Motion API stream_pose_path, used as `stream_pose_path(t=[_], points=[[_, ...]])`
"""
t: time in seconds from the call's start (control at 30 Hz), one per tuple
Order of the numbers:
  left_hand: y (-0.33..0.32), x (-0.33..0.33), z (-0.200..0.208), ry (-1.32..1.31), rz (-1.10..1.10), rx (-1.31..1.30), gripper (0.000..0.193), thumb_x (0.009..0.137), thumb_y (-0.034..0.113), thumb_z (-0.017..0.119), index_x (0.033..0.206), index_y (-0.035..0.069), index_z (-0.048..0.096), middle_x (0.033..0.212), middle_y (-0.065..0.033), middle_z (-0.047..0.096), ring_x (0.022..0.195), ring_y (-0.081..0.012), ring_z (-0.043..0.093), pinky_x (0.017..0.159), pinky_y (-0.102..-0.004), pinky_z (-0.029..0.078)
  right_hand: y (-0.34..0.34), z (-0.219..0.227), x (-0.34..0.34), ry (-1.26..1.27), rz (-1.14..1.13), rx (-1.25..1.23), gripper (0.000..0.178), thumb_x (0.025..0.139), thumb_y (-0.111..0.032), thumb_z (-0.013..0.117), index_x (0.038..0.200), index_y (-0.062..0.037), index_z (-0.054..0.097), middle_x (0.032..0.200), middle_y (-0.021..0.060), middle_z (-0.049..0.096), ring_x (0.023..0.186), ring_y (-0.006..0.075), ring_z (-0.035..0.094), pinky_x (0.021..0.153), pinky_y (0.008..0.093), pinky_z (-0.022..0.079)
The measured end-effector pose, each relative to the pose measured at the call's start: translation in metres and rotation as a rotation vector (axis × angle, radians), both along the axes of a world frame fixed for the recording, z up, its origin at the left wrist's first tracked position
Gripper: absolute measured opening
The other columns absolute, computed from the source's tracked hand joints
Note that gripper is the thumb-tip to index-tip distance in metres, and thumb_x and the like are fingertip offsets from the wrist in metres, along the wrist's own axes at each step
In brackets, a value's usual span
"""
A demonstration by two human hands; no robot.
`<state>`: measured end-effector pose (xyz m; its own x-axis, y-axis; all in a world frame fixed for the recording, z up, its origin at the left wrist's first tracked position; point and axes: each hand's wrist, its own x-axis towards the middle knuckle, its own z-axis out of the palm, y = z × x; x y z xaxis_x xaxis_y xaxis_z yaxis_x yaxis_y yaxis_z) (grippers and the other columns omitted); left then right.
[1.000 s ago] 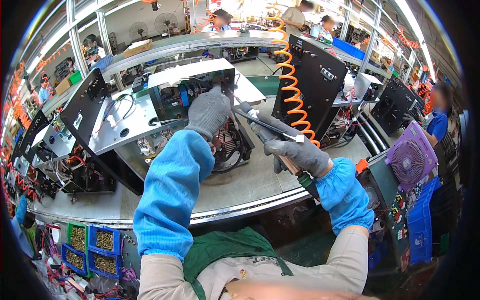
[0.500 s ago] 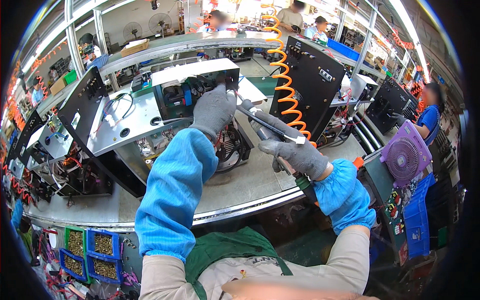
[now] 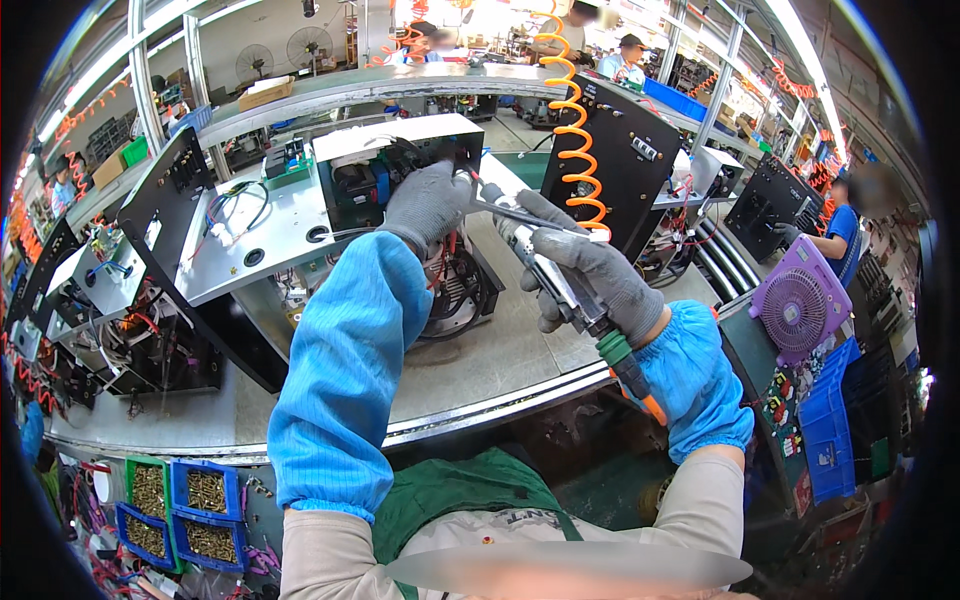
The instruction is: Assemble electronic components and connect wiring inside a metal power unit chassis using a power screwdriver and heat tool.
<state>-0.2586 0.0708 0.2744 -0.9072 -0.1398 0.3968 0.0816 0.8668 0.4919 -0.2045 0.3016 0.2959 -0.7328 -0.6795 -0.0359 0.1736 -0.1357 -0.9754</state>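
My left hand (image 3: 428, 205), in a grey glove, reaches into a metal equipment case (image 3: 400, 138) with its fingers bent. Its fingertips are partly hidden among dark wires, so what they hold does not show. My right hand (image 3: 598, 270), gloved too, is wrapped round a silver air-powered screwdriver (image 3: 548, 268) with a green collar. The tool slants up and left, its front end close to my left fingertips. A black cable with a white end (image 3: 600, 235) runs across the right fingers. Inside the case sits a blue-and-black component (image 3: 375, 185), left of my left hand.
A coiled orange air hose (image 3: 578, 130) hangs beyond my right hand. Black-panelled units (image 3: 610, 150) stand along the metal bench (image 3: 480, 375). Blue screw bins (image 3: 207, 490) lie at lower left. A purple fan (image 3: 800, 305) stands at right, near a co-worker (image 3: 845, 235).
My right hand has turned the screwdriver, showing more of its silver body, and the cable's white end has shifted up. The left hand stays in the case, with only a slight shift.
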Motion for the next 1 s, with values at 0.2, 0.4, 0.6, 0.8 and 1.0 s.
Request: stream_pose_path(t=[0.2, 0.4, 0.6, 0.8, 1.0], points=[[0.01, 0.037, -0.041, 0.335, -0.2, 0.622, 0.035, 0.088, 0.024, 0.049, 0.109, -0.002, 0.059, 0.097, -0.0209, 0.066, 0.084, -0.0305, 0.065, 0.079, -0.0366, 0.05, 0.004, -0.011, -0.007, 0.025, -0.007, -0.054, 0.066, 0.087, -0.017, 0.061, 0.145, -0.0085, 0.03, 0.101, 0.0064, 0.059, 0.063, 0.0127, 0.062, 0.046, 0.0264, 0.054], [-0.019, 0.06, -0.094, 0.184, -0.369, 0.963, 0.032, 0.086, 0.003, 0.049, 0.116, -0.006, 0.054, 0.091, -0.0114, 0.062, 0.082, -0.0156, 0.063, 0.066, -0.027, 0.055, -0.003, -0.003, 0.002, -0.056, -0.029, -0.073, 0.068, 0.087, -0.02, 0.06, 0.146, -0.0112, 0.028, 0.086, 0.0069, 0.06, 0.051, 0.0171, 0.061, 0.042, 0.029, 0.055], [-0.017, 0.073, -0.092, 0.042, -0.267, 1.388, 0.027, 0.092, 0.002, 0.049, 0.119, -0.003, 0.052, 0.099, -0.0134, 0.062, 0.085, -0.0165, 0.061, 0.07, -0.0245, 0.053, -0.011, -0.005, -0.003, 0.043, -0.03, -0.041, 0.068, 0.087, -0.02, 0.06, 0.146, -0.0112, 0.028, 0.086, 0.0074, 0.059, 0.049, 0.0172, 0.061, 0.043, 0.0278, 0.054], [-0.016, 0.081, -0.083, -0.029, -0.374, 1.352, 0.031, 0.095, 0.007, 0.042, 0.124, -0.001, 0.05, 0.094, -0.008, 0.062, 0.071, -0.0086, 0.056, 0.06, -0.0193, 0.048, -0.006, -0.011, -0.006, 0.03, -0.024, -0.05, 0.067, 0.086, -0.02, 0.061, 0.145, -0.0116, 0.031, 0.092, 0.0077, 0.06, 0.051, 0.016, 0.061, 0.045, 0.0271, 0.055], [0.012, 0.091, -0.04, -0.018, -0.422, 1.025, 0.045, 0.092, 0.009, 0.04, 0.136, 0.005, 0.043, 0.079, -0.0027, 0.059, 0.062, -0.0056, 0.05, 0.054, -0.0172, 0.042, -0.004, -0.021, -0.011, 0.105, -0.026, -0.014, 0.067, 0.087, -0.02, 0.06, 0.146, -0.0122, 0.03, 0.108, 0.0101, 0.059, 0.053, 0.0153, 0.06, 0.046, 0.0262, 0.053]])
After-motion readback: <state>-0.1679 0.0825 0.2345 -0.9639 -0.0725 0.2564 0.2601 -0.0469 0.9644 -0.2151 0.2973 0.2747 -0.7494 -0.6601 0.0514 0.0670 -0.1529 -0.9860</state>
